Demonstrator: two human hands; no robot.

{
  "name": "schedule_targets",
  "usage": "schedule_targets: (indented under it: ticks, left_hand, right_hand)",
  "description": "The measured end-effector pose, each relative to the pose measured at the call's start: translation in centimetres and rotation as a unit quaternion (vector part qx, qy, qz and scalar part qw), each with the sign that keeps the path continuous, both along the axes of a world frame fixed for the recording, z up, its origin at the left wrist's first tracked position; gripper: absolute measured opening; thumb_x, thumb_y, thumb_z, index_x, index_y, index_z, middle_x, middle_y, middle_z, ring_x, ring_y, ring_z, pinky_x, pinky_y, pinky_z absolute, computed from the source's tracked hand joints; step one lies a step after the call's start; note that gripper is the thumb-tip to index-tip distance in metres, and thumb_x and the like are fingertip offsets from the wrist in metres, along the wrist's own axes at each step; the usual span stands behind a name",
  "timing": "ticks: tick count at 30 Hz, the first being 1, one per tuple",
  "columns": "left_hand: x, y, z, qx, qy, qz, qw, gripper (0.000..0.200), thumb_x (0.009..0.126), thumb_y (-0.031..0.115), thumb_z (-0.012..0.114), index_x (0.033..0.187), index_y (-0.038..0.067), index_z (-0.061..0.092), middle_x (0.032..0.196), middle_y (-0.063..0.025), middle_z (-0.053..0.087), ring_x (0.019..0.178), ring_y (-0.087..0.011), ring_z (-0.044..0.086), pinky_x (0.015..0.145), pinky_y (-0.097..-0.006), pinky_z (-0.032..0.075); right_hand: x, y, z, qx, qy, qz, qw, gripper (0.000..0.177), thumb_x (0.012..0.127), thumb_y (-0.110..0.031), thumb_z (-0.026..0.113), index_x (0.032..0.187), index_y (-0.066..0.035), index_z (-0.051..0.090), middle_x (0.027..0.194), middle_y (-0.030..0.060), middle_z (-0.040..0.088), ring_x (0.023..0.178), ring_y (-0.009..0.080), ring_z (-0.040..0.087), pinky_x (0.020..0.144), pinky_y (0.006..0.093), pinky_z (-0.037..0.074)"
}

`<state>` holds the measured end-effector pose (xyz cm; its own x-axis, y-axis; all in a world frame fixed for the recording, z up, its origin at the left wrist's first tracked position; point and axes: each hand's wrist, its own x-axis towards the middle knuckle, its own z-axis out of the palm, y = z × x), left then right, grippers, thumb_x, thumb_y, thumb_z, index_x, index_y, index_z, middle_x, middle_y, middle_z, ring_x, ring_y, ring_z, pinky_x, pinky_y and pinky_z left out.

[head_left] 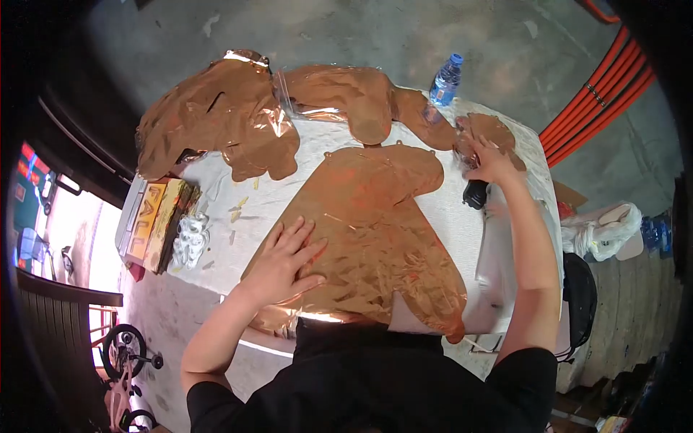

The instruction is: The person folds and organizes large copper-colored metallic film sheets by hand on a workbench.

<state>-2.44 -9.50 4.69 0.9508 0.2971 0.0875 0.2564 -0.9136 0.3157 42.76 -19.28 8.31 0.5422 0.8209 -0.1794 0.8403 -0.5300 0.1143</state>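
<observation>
While the left hand (276, 273) lies open on copper foil (368, 238), right hand (497, 164) at smaller foil (494, 128), fingers (478, 150) seemingly loose

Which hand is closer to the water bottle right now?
Right. The right hand is on the near side of the bottle and to its right; the left hand lies farther off, nearer the body and to its left, on the large foil piece.

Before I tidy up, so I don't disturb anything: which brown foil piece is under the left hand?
The large piece nearest the person's body; the other foil pieces lie farther back, clear of the left hand.
</observation>
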Motion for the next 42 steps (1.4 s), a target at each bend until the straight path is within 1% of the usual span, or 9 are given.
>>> schedule_targets:
  ticks: [1, 4, 7, 21, 24, 27, 31, 34, 42]
  left_hand:
    - [0.1, -0.3, 0.0, 0.001, 0.000, 0.003, 1.000, 0.062, 0.078, 0.041, 0.063, 0.130, 0.011, 0.046, 0.141, -0.0193, 0.032, 0.133, -0.0338, 0.026, 0.109, -0.0457, 0.017]
    - [0.2, -0.4, 0.0, 0.006, 0.009, 0.017, 1.000, 0.062, 0.080, 0.043, 0.061, 0.131, 0.012, 0.044, 0.142, -0.0184, 0.031, 0.134, -0.0330, 0.025, 0.109, -0.0460, 0.017]
    - [0.3, -0.3, -0.5, 0.008, -0.001, 0.015, 1.000, 0.061, 0.081, 0.043, 0.059, 0.131, 0.013, 0.045, 0.142, -0.0177, 0.032, 0.134, -0.0324, 0.025, 0.109, -0.0454, 0.017]
    - [-0.1, -0.8, -0.8, -0.051, -0.063, 0.042, 0.996, 0.068, 0.080, 0.040, 0.058, 0.137, 0.009, 0.036, 0.141, -0.0177, 0.034, 0.132, -0.0334, 0.028, 0.109, -0.0468, 0.017]
    - [-0.3, -0.6, -0.7, -0.012, -0.114, 0.039, 0.993, 0.063, 0.082, 0.038, 0.057, 0.134, 0.007, 0.039, 0.138, -0.0168, 0.038, 0.132, -0.0308, 0.030, 0.109, -0.0475, 0.016]
    - [-0.9, -0.8, -0.7, 0.078, -0.149, 0.060, 0.984, 0.046, 0.083, 0.030, 0.056, 0.122, 0.006, 0.051, 0.130, -0.0148, 0.047, 0.125, -0.0304, 0.039, 0.108, -0.0486, 0.019]
    - [-2.4, -0.9, 0.5, 0.099, -0.183, 0.127, 0.970, 0.041, 0.082, 0.028, 0.058, 0.117, 0.006, 0.054, 0.124, -0.0144, 0.052, 0.118, -0.0298, 0.046, 0.104, -0.0461, 0.027]
    - [-4.5, -0.6, 0.5, 0.089, -0.167, 0.192, 0.963, 0.034, 0.083, 0.021, 0.059, 0.112, 0.005, 0.057, 0.117, -0.0162, 0.056, 0.111, -0.0335, 0.050, 0.098, -0.0413, 0.037]
    - [-6.6, 0.4, -3.7, 0.042, -0.209, 0.271, 0.939, 0.033, 0.084, 0.021, 0.058, 0.109, 0.000, 0.058, 0.113, -0.0190, 0.056, 0.107, -0.0333, 0.052, 0.093, -0.0375, 0.041]
  right_hand:
    - [0.3, -0.6, -1.3, 0.102, -0.015, 0.043, 0.994, 0.074, 0.061, -0.030, 0.073, 0.127, -0.011, 0.047, 0.132, 0.0196, 0.045, 0.121, 0.0355, 0.044, 0.094, 0.0442, 0.042]
    - [0.9, -0.2, -2.1, 0.078, -0.025, 0.006, 0.997, 0.040, 0.065, -0.024, 0.069, 0.100, -0.006, 0.062, 0.102, 0.0198, 0.062, 0.096, 0.0346, 0.060, 0.079, 0.0438, 0.050]
    - [2.4, -0.2, -2.5, 0.174, -0.074, 0.048, 0.981, 0.037, 0.068, -0.026, 0.069, 0.096, -0.003, 0.061, 0.083, 0.0226, 0.062, 0.080, 0.0388, 0.061, 0.073, 0.0470, 0.048]
    - [4.6, -4.2, 11.8, 0.494, -0.173, 0.036, 0.851, 0.016, 0.083, -0.015, 0.052, 0.093, -0.004, 0.060, 0.083, 0.0214, 0.062, 0.081, 0.0422, 0.058, 0.067, 0.0447, 0.047]
    - [0.2, -4.9, 14.0, 0.578, -0.117, 0.075, 0.804, 0.021, 0.087, -0.016, 0.054, 0.100, -0.001, 0.060, 0.078, 0.0200, 0.062, 0.069, 0.0272, 0.059, 0.064, 0.0315, 0.045]
    - [-2.5, -4.8, 13.7, 0.674, 0.087, 0.152, 0.718, 0.024, 0.090, -0.013, 0.054, 0.109, 0.002, 0.059, 0.093, 0.0041, 0.064, 0.081, 0.0100, 0.056, 0.072, 0.0237, 0.044]
    - [-6.0, -2.4, 9.0, 0.721, 0.355, 0.092, 0.588, 0.023, 0.088, -0.012, 0.058, 0.105, 0.003, 0.059, 0.085, 0.0050, 0.061, 0.074, 0.0100, 0.056, 0.067, 0.0238, 0.045]
    - [-10.1, -1.3, 5.2, 0.649, 0.482, 0.030, 0.588, 0.014, 0.087, -0.011, 0.059, 0.097, -0.001, 0.059, 0.074, 0.0012, 0.056, 0.061, 0.0070, 0.050, 0.054, 0.0220, 0.041]
    - [-15.4, 2.1, -6.3, 0.608, 0.658, -0.001, 0.443, 0.010, 0.087, -0.005, 0.054, 0.097, -0.003, 0.056, 0.073, 0.0001, 0.054, 0.059, 0.0068, 0.049, 0.050, 0.0210, 0.040]
